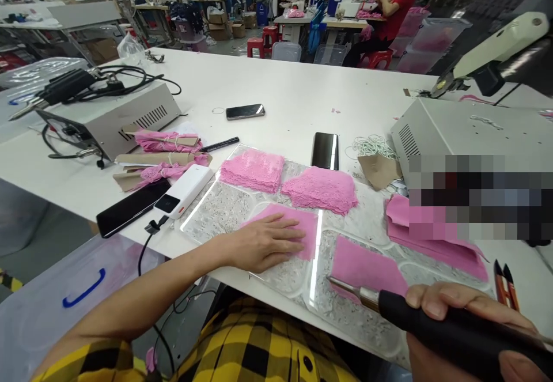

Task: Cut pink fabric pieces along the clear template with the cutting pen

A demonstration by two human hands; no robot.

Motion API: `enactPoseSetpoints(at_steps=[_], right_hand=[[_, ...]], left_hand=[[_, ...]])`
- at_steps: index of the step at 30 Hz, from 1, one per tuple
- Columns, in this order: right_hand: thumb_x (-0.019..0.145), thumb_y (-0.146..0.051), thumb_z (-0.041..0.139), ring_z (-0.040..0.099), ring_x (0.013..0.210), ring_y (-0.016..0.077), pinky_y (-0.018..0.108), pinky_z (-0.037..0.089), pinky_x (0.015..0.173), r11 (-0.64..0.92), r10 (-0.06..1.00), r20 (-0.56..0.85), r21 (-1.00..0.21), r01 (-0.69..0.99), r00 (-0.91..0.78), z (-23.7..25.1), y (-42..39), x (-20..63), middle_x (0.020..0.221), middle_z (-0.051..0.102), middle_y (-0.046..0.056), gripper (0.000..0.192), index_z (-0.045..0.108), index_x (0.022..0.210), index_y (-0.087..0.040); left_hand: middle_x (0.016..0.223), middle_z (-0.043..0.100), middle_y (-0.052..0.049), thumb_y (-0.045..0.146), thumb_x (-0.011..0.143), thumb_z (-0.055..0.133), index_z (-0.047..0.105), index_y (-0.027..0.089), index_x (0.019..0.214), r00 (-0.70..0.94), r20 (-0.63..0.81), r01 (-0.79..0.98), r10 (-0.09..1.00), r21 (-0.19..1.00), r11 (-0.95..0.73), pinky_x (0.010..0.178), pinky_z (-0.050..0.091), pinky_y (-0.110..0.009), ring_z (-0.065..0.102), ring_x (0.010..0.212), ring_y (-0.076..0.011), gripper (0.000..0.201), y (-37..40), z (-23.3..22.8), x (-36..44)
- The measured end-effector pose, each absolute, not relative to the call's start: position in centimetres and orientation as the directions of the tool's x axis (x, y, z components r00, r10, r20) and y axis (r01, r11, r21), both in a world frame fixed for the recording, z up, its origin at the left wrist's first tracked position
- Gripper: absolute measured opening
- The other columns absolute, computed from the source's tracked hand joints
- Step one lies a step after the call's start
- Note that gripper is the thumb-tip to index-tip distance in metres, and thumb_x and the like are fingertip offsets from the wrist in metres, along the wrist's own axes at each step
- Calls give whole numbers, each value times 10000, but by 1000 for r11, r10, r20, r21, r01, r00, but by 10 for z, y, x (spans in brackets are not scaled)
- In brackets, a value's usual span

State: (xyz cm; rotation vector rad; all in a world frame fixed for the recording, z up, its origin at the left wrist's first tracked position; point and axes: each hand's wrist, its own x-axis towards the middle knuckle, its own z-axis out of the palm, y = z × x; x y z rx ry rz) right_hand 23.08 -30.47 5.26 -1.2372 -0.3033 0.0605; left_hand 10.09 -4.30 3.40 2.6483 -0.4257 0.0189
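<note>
The right hand (458, 324) is wrapped in a closed grip around the black handle of a metal-tipped hot cutting tool (432, 318), its tip just above a flat pink fabric piece (367, 269), apparently poised to trim it. The left hand (263, 244) lies flat with fingers spread and pressed on another pink fabric piece (305, 226), seemingly pinning it in place. Both pieces rest on a clear glass plate (216, 209) on the white tabletop (294, 82). Farther back on the plate sit two stacks of pink lace (253, 170). A clear plastic bin with a blue handle (82, 295) stands below the tabletop's edge; its contents cannot be made out.
</note>
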Motion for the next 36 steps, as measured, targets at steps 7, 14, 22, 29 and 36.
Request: enactPoseSetpoints(at_steps=[7, 14, 22, 29, 36], right_hand=[[666, -350, 574, 492, 587, 169, 388, 464, 536, 467, 239, 311, -867, 172, 920, 51, -277, 232, 705, 540, 21, 196, 623, 797, -212], [681, -359, 589, 527, 591, 152, 363, 513, 547, 475, 272, 356, -858, 197, 894, 48, -266, 230, 741, 574, 20, 214, 646, 822, -209], [666, -360, 611, 516, 584, 161, 382, 514, 567, 395, 253, 291, -901, 176, 923, 55, -265, 226, 717, 545, 7, 171, 636, 779, -235], [668, -354, 578, 504, 576, 161, 379, 504, 555, 408, 264, 325, -891, 200, 908, 53, -265, 227, 723, 537, 11, 186, 634, 796, -232], [692, -334, 571, 529, 602, 148, 360, 517, 582, 421, 292, 337, -886, 196, 895, 54, -265, 228, 736, 547, 6, 186, 623, 822, -212]], left_hand=[[1544, 395, -45, 386, 1035, 426, 501, 205, 1421, 947, 25, -306, -321, 379, -873, 1247, 92, -489, 238, 1494, -239, 432, -32, 29, 96], [1556, 367, -25, 377, 1045, 401, 499, 221, 1424, 945, 28, -316, -327, 351, -882, 1248, -9, -467, 228, 1498, -213, 422, -32, 26, 94], [1545, 391, -28, 381, 1045, 405, 516, 235, 1412, 951, 35, -301, -308, 344, -890, 1245, -36, -472, 235, 1494, -218, 410, -29, 25, 89], [1525, 428, -37, 366, 1037, 432, 529, 245, 1401, 952, 81, -303, -294, 362, -882, 1250, 14, -474, 271, 1483, -221, 396, -28, 22, 87], [1517, 441, -42, 364, 1030, 446, 543, 239, 1386, 952, 99, -306, -290, 343, -888, 1249, 32, -490, 300, 1472, -237, 390, -28, 21, 86]])
